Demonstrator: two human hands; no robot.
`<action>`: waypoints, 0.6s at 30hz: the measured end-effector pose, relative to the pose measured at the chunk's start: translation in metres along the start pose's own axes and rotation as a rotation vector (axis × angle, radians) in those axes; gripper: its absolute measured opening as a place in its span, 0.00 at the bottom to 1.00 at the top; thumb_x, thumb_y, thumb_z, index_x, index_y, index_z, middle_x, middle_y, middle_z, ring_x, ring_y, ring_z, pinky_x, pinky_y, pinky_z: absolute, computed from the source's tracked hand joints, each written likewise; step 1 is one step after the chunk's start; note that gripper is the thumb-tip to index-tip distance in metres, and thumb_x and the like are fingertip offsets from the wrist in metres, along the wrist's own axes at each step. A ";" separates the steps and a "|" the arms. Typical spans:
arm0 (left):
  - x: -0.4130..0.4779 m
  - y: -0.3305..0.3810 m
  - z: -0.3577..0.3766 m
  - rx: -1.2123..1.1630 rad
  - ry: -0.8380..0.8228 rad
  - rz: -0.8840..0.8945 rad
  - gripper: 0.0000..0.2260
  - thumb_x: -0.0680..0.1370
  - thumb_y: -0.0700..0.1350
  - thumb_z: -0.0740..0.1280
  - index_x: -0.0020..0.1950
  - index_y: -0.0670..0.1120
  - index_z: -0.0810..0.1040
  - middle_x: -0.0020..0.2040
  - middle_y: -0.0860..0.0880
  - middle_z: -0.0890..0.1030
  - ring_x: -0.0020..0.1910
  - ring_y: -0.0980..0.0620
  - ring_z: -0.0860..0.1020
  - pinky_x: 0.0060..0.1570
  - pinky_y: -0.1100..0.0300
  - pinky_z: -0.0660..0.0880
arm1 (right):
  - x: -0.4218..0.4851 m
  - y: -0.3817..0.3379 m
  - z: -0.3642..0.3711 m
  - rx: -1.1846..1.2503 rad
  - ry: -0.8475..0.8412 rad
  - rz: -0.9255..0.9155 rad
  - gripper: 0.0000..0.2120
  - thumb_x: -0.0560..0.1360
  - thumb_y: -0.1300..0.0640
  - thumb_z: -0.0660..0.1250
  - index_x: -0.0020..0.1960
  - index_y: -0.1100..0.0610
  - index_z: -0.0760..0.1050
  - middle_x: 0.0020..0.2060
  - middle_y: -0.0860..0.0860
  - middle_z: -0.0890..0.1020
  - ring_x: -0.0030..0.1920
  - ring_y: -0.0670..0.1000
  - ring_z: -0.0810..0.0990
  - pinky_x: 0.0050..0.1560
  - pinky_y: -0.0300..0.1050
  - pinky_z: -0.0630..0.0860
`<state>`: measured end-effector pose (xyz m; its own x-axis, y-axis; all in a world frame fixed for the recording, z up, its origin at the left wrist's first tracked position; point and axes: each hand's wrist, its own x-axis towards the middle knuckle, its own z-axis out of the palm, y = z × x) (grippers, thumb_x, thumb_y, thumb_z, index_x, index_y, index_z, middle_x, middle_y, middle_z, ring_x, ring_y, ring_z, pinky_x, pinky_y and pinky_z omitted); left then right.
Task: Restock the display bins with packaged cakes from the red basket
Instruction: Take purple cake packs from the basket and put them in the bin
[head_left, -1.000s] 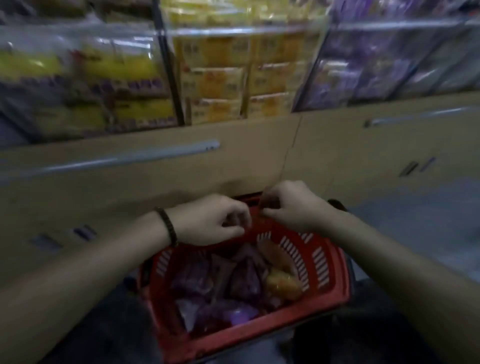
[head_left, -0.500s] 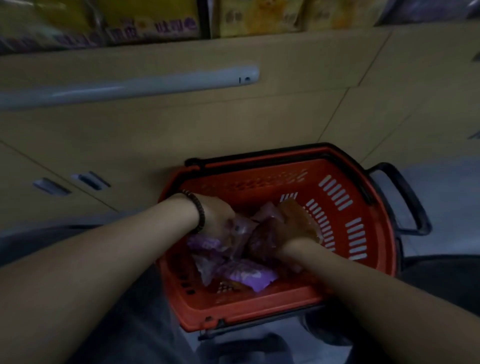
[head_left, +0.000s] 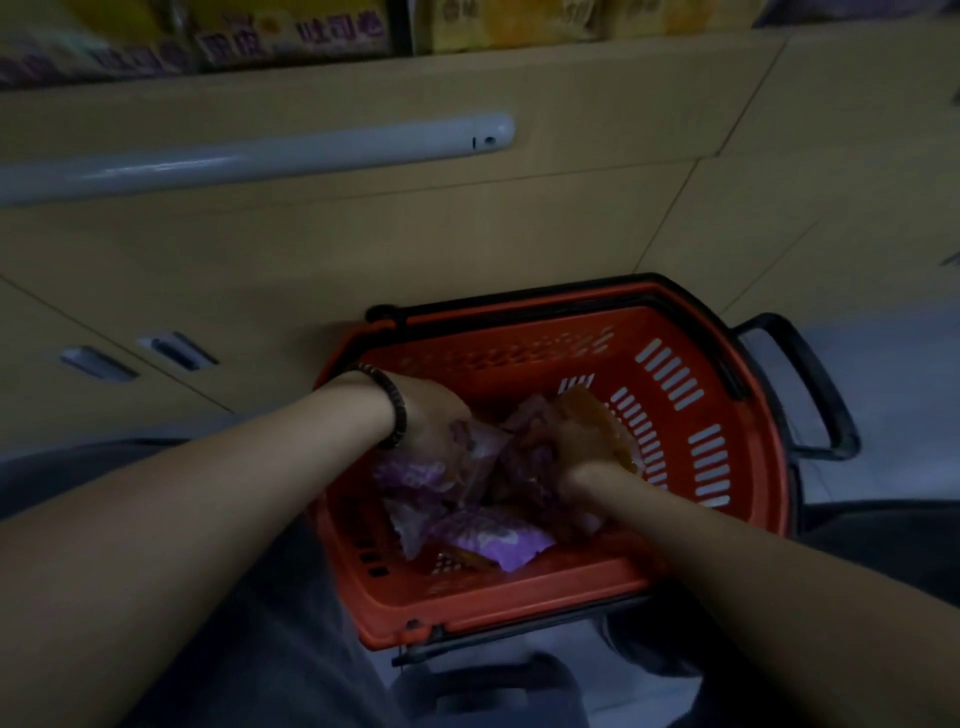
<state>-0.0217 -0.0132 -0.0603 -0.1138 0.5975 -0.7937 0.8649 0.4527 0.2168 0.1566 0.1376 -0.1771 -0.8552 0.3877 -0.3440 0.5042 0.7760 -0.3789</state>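
The red basket (head_left: 691, 364) sits on the floor against the beige cabinet, with several packaged cakes in it. Both hands are down inside it. My left hand (head_left: 434, 415), with a dark bead bracelet at the wrist, grips a clear purple-printed cake packet (head_left: 467, 457). My right hand (head_left: 571, 457) is curled around packets in the middle, with an orange-brown cake packet (head_left: 597, 415) against it; its fingers are hidden among the wrappers. A loose purple packet (head_left: 493, 538) lies at the basket's near side. The display bins' yellow packages (head_left: 291, 31) show along the top edge.
A beige cabinet front (head_left: 467, 218) with a grey rail (head_left: 249, 156) stands right behind the basket. The basket's black handle (head_left: 810, 384) sticks out to the right over the grey floor (head_left: 893, 374). My dark-trousered knees flank the basket.
The view dropped from the shelves to the basket. Both hands went from the basket's far rim down into the cake packets, and over the last half second they stayed there.
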 end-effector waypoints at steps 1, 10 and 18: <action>0.000 0.000 -0.001 -0.007 0.007 -0.021 0.19 0.79 0.60 0.70 0.62 0.49 0.82 0.58 0.50 0.85 0.56 0.49 0.82 0.53 0.58 0.77 | 0.009 -0.002 -0.007 -0.003 -0.025 -0.001 0.11 0.77 0.44 0.68 0.56 0.39 0.86 0.52 0.46 0.84 0.54 0.51 0.81 0.58 0.42 0.77; 0.011 -0.001 -0.011 -0.797 0.161 -0.266 0.39 0.73 0.72 0.70 0.71 0.43 0.76 0.63 0.41 0.82 0.56 0.40 0.83 0.54 0.56 0.77 | -0.005 -0.035 -0.072 1.117 -0.086 0.028 0.18 0.73 0.73 0.75 0.53 0.51 0.82 0.41 0.52 0.86 0.40 0.51 0.82 0.38 0.44 0.78; -0.007 -0.018 -0.024 -0.610 0.495 -0.235 0.18 0.70 0.53 0.81 0.49 0.44 0.79 0.42 0.47 0.81 0.38 0.49 0.78 0.37 0.58 0.73 | -0.002 -0.043 -0.047 0.473 -0.242 0.024 0.06 0.74 0.63 0.73 0.41 0.53 0.81 0.39 0.50 0.84 0.41 0.49 0.81 0.43 0.43 0.79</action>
<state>-0.0486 -0.0093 -0.0450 -0.5852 0.6006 -0.5448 0.3895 0.7975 0.4608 0.1312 0.1273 -0.1196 -0.8188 0.2334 -0.5245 0.5702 0.4373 -0.6955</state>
